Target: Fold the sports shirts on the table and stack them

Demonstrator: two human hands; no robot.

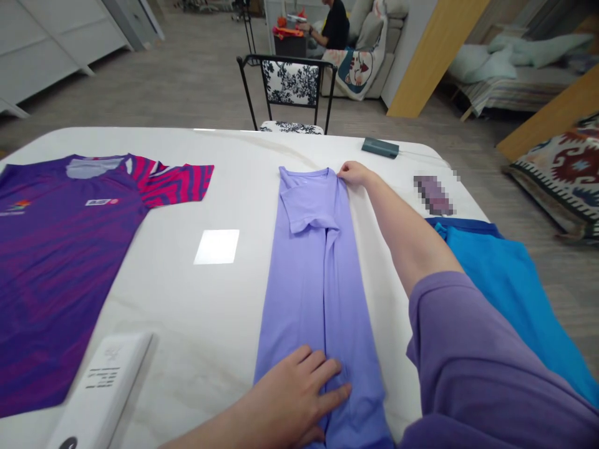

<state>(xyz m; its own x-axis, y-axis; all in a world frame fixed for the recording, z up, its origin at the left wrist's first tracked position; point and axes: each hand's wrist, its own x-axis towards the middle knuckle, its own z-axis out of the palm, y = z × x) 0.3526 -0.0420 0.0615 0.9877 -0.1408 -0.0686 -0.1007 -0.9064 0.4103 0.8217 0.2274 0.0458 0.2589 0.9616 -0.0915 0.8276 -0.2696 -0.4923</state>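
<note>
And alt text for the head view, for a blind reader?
A person's right hand pinches the far right corner of a lavender shirt, folded into a long strip on a white table; the left hand rests on the shirt's near part. A purple-and-pink jersey lies left, a blue garment right.

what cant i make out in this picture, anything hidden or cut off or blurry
All in the head view:
- lavender garment: lower end, cut off by the bottom edge; a patch, covered by the left hand
- purple jersey: far left part, past the left edge
- white device: print too small to read
- blue garment: partly behind the right sleeve
- pixelated object: details blurred out
</note>
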